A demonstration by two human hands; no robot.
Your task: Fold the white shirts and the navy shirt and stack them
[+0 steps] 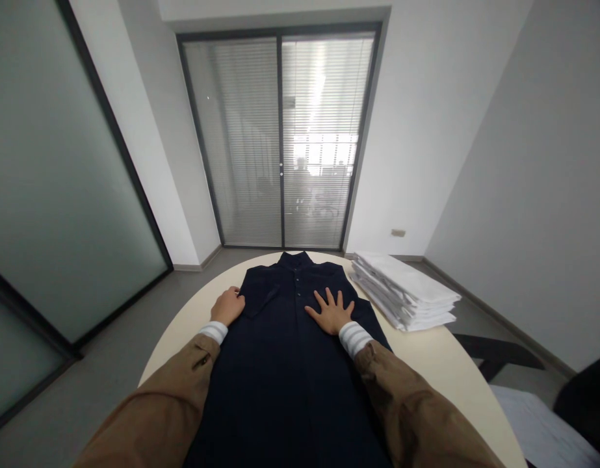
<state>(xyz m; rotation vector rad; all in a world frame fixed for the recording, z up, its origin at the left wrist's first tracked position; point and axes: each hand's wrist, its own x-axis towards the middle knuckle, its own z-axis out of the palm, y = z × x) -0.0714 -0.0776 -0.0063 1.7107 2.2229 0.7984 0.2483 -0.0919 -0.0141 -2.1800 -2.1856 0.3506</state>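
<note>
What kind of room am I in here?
Probably a small office or meeting room, judging by the pale table with its rounded edge, the glazed panels with horizontal blinds, and the dark-framed frosted glass.

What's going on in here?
A person has both hands on a dark garment lying front side up on a round table, its collar pointing away from them. The left hand is curled at the garment's left edge; whether it grips the cloth is hard to tell. The right hand rests with fingers spread on the front. A stack of folded white items sits on the table to the right.
</note>
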